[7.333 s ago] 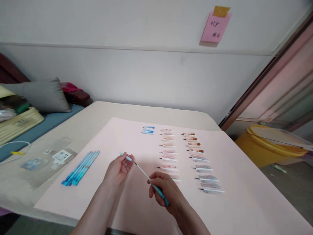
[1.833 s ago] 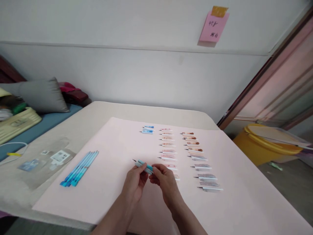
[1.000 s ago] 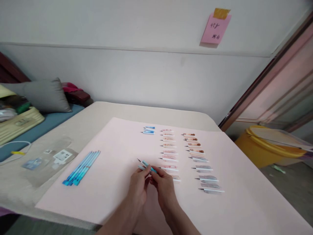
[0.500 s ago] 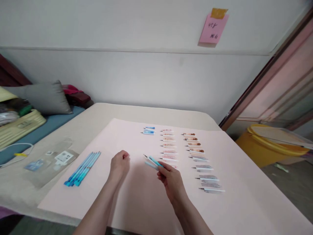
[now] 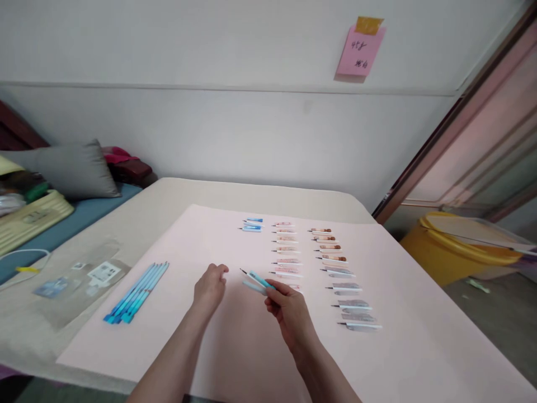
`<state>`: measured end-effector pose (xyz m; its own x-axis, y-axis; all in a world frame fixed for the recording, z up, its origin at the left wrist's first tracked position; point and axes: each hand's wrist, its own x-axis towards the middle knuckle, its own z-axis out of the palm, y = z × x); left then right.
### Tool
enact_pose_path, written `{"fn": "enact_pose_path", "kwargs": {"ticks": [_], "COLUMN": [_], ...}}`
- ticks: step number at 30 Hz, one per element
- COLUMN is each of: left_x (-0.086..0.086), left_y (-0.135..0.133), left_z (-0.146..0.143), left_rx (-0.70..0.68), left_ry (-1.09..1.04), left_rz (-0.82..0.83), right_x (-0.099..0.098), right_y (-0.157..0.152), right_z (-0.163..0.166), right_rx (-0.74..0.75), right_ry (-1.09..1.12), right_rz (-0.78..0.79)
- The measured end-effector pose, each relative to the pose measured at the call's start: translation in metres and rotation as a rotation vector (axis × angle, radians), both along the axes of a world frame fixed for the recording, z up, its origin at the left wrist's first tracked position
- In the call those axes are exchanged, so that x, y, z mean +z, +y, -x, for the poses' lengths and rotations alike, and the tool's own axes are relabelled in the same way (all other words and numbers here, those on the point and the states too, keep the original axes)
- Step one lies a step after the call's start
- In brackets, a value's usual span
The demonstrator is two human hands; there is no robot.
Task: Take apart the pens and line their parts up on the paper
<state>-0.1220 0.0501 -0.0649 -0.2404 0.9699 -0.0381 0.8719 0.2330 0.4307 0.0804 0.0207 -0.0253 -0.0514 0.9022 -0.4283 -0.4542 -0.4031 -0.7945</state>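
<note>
My right hand point(image 5: 289, 308) pinches a slim blue-and-white pen point(image 5: 255, 278) with a dark pointed tip, together with a pale blue strip just below it. The tip points up and to the left. My left hand point(image 5: 211, 288) hovers left of the tip, loosely curled, with its fingertips forward and nothing visible in it. Beyond the hands lie a small group of blue pens point(image 5: 252, 228), a column of pink pens point(image 5: 285, 242) and a column of brown and grey ones point(image 5: 335, 258). A bundle of longer blue sticks point(image 5: 136, 292) lies to the left.
A pink sheet point(image 5: 197, 235) covers much of the pale table point(image 5: 251, 193). Clear plastic packaging point(image 5: 90, 277) with a label lies at the left. A grey cushion point(image 5: 75, 168) is beyond the table on the left. On the right stands a yellow bin point(image 5: 444, 246).
My left hand has moved slightly right, nearer the pen tip, and its fingers have extended a little. My right hand keeps its hold on the pen. The view has shifted slightly.
</note>
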Motion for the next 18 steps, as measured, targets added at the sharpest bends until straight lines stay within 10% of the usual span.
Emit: {"fn": "enact_pose_path", "kwargs": {"ticks": [8, 18], "left_x": [0.005, 0.075], "left_y": [0.001, -0.021], "left_z": [-0.003, 0.007], "left_rx": [0.032, 0.065], "left_ry": [-0.06, -0.989], "left_rz": [-0.039, -0.184], "right_x": [-0.001, -0.006], "right_y": [-0.001, -0.003], "right_z": [0.001, 0.005], "right_rx": [0.035, 0.14], "right_ry": [-0.002, -0.021], "right_rz": [0.006, -0.021]}}
